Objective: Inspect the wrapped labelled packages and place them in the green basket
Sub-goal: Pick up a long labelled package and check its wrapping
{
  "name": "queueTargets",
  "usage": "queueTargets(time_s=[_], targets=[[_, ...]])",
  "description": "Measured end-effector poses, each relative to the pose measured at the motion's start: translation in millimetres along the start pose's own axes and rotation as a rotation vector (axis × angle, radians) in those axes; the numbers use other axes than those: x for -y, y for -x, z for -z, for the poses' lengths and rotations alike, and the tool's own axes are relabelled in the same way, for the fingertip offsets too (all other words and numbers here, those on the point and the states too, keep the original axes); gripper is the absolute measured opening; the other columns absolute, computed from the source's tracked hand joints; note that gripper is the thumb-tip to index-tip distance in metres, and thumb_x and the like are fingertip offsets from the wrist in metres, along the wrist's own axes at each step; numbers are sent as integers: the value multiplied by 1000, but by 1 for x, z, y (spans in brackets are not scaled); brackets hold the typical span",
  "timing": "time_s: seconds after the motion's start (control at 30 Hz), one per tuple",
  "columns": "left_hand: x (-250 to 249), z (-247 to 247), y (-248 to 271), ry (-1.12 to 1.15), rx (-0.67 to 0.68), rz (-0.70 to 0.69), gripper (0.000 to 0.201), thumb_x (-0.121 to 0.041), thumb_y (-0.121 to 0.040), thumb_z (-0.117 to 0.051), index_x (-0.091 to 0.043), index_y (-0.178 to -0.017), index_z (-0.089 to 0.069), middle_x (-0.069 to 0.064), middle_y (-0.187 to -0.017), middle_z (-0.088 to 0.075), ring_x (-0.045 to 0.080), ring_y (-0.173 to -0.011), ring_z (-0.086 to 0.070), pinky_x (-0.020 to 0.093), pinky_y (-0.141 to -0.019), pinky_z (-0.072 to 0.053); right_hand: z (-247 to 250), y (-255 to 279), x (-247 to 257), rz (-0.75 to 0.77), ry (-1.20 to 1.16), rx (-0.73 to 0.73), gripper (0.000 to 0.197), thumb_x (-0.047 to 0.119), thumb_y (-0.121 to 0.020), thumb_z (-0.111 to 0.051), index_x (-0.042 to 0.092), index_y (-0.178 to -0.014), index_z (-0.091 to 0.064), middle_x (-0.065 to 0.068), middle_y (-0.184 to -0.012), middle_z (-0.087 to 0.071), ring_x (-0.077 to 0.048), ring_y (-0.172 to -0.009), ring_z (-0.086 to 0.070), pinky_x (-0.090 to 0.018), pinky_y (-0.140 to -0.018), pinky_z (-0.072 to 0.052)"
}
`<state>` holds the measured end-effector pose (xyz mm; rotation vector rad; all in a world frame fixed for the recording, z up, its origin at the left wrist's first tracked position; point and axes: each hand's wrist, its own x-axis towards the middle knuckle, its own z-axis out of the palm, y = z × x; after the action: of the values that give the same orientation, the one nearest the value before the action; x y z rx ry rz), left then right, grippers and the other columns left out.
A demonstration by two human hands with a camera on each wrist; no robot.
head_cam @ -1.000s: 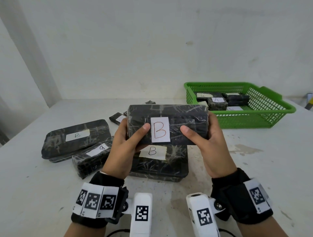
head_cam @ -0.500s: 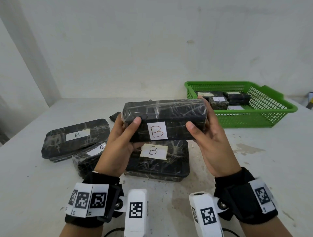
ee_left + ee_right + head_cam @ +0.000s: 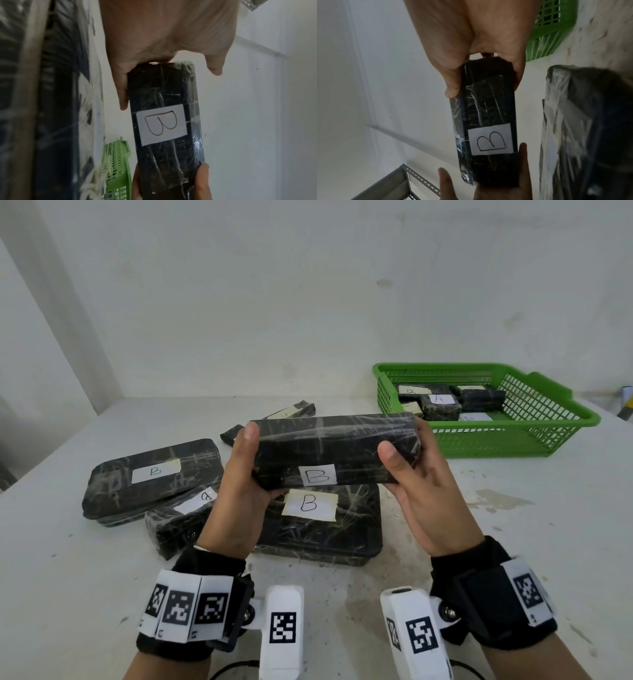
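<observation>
A black plastic-wrapped package (image 3: 334, 448) with a white label "B" hangs above the table between both hands. My left hand (image 3: 239, 477) grips its left end, thumb on top. My right hand (image 3: 411, 470) grips its right end, thumb on the near side. The label faces down and toward me. The same package (image 3: 164, 121) shows in the left wrist view with its label up, and the package (image 3: 486, 128) fills the right wrist view too. The green basket (image 3: 513, 436) stands at the back right with several wrapped packages inside.
On the table (image 3: 68, 594) below the held package lies a large wrapped package marked "B" (image 3: 318, 525). Left of it lie another "B" package (image 3: 150, 474) and a smaller one (image 3: 178, 518). Two small packages (image 3: 291, 410) sit farther back. The white wall is close behind.
Both hands have tipped the package forward, so its labelled face has turned from facing me to facing down and its long side shows on top. It also rose slightly.
</observation>
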<state>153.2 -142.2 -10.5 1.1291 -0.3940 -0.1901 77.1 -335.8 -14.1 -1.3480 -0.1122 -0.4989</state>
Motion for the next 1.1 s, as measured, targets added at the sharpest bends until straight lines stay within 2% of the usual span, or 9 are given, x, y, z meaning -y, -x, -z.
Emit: queueTargets(time_s=[0.07, 0.17, 0.23, 0.4, 0.47, 0.57, 0.7, 0.87, 1.1], targets=[[0, 0, 0, 5, 8, 5, 88, -72, -76, -63, -10, -137, -51, 11, -133, -63, 27, -125, -59, 49, -101, -46, 0, 0, 0, 8, 36, 17, 64, 47, -76, -77, 26, -131, -50, -5, -135, -60, -23, -130, -55, -53, -112, -38], [2, 4, -4, 20, 3, -18, 26, -44, -87, -55, -21, -99, -55, 1, -108, -69, 18, -104, -66, 41, -82, -51, 1, 0, -1, 7, 135, 59, 49, 39, -87, -65, 39, -133, -49, 6, -139, -57, -17, -128, -56, -47, -110, -42], [2, 6, -5, 33, -7, -36, 15, -35, -87, -53, -21, -90, -49, 1, -100, -67, 19, -97, -64, 41, -75, -49, -1, 1, -1, 6, 159, 89, 49, 33, -91, -60, 44, -136, -44, 18, -139, -54, -11, -127, -56, -41, -111, -43], [3, 5, -3, 25, 36, -128, 41, -49, -76, -72, -18, -88, -48, 1, -97, -62, 19, -97, -61, 39, -81, -52, -3, 2, 0, -31, 58, 77, 79, 76, -68, -67, 36, -134, -50, -4, -133, -59, -17, -123, -59, -38, -104, -48], [3, 3, 0, 24, 74, -165, 58, -68, -68, -75, -18, -89, -53, 1, -99, -64, 21, -100, -62, 41, -86, -54, -2, 1, 2, -41, -5, 35, 84, 82, -65, -60, 30, -130, -55, -4, -124, -66, -19, -122, -60, -40, -104, -47], [2, 0, 2, 24, 92, -173, 61, -74, -66, -71, -19, -91, -60, 10, -105, -59, 25, -103, -61, 42, -89, -55, 1, -1, 1, -37, -45, 0, 77, 80, -69, -56, 25, -123, -62, -3, -114, -69, -23, -119, -62, -47, -106, -45], [1, 0, 3, 18, 99, -146, 49, -72, -64, -74, -26, -81, -68, 15, -116, -46, 27, -106, -54, 38, -89, -55, 1, -2, -2, -27, -42, -25, 65, 75, -74, -52, 25, -112, -66, -4, -108, -68, -23, -113, -63, -45, -104, -47], [4, 0, 1, 18, 104, -127, 66, -67, -62, -80, -14, -87, -50, 5, -96, -52, 26, -98, -52, 43, -89, -48, -1, -3, -4, 13, -34, -73, 49, 62, -80, -51, 18, -99, -61, -6, -98, -64, -20, -97, -65, -42, -92, -54], [10, -1, -2, -27, 87, -88, 17, -30, -88, -59, -14, -90, -52, -5, -88, -64, 11, -91, -64, 28, -82, -51, -4, -2, -4, 7, -19, -91, 55, 68, -75, -47, 19, -97, -59, -3, -94, -66, -19, -97, -63, -47, -96, -50]])
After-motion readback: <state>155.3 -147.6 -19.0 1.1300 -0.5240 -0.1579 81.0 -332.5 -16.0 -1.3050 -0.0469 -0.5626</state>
